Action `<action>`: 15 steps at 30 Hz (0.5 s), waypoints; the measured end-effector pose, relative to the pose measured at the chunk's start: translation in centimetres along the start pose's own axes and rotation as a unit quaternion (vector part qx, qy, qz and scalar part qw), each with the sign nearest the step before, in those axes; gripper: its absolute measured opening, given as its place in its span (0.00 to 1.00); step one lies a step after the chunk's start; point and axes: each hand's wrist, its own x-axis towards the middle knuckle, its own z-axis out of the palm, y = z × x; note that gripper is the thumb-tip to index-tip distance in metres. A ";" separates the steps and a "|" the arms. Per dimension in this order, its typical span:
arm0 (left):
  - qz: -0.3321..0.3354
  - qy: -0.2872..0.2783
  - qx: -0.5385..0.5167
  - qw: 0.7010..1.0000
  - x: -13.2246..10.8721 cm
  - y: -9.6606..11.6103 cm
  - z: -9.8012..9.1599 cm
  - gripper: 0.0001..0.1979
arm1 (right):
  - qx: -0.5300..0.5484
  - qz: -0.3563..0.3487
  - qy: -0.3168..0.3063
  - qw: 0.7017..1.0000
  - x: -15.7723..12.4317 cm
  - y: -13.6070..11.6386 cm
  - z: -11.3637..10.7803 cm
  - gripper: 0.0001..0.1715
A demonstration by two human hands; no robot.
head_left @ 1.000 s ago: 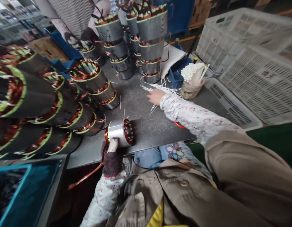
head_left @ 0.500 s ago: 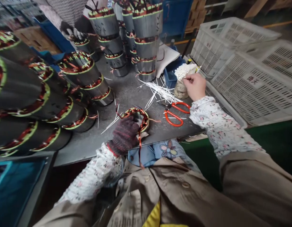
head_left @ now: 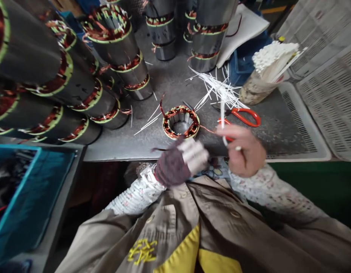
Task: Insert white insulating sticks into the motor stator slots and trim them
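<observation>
On the table (head_left: 113,149): your wound stator (head_left: 181,122), standing on end, coils up
Right grip (head_left: 245,149): clamped on a white strip (head_left: 222,121); hold it straight
Left grip (head_left: 173,167): gloved, blurred; apart or together, cannot tell

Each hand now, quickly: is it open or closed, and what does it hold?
Left hand: blurred, cannot be told.
Right hand: closed, pinching a white strip.

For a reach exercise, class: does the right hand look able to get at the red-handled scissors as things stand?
Probably yes: the right hand lies right beside the red-handled scissors, nothing stands between them, though it is pinching a white strip first.
</observation>
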 end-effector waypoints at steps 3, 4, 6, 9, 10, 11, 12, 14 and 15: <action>-0.110 0.074 0.060 0.989 3.0 -1.3 -0.5 0.18 | 0.025 -0.100 0.005 0.995 -2.5 -0.1 1.7 0.08; -0.133 0.070 0.060 0.987 3.8 -1.7 -0.6 0.18 | 0.030 -0.085 0.013 0.996 -3.1 0.2 1.9 0.08; -0.155 0.058 0.049 0.985 4.6 -2.3 -0.7 0.17 | 0.041 -0.046 0.022 0.998 -4.3 0.7 2.0 0.07; -0.160 0.085 0.030 0.983 4.8 -2.3 -0.5 0.16 | 0.055 -0.005 0.025 0.998 -5.4 0.6 1.8 0.08; -0.145 0.094 0.025 0.985 4.7 -2.2 -0.5 0.16 | 0.062 0.007 0.025 0.998 -5.5 0.3 1.8 0.08; -0.126 0.092 0.024 0.988 4.7 -2.1 -0.5 0.15 | 0.068 0.020 0.024 0.997 -5.3 0.0 1.9 0.08; -0.105 0.080 0.025 0.991 4.6 -2.0 -0.6 0.15 | 0.073 0.029 0.019 0.997 -4.9 -0.3 2.1 0.08; -0.073 0.042 0.033 0.996 4.6 -2.1 -0.8 0.13 | 0.064 0.031 -0.001 0.997 -3.4 -0.2 2.9 0.09; -0.066 0.025 0.036 0.997 4.6 -2.2 -0.8 0.13 | 0.050 0.030 -0.005 0.998 -2.3 0.4 3.3 0.10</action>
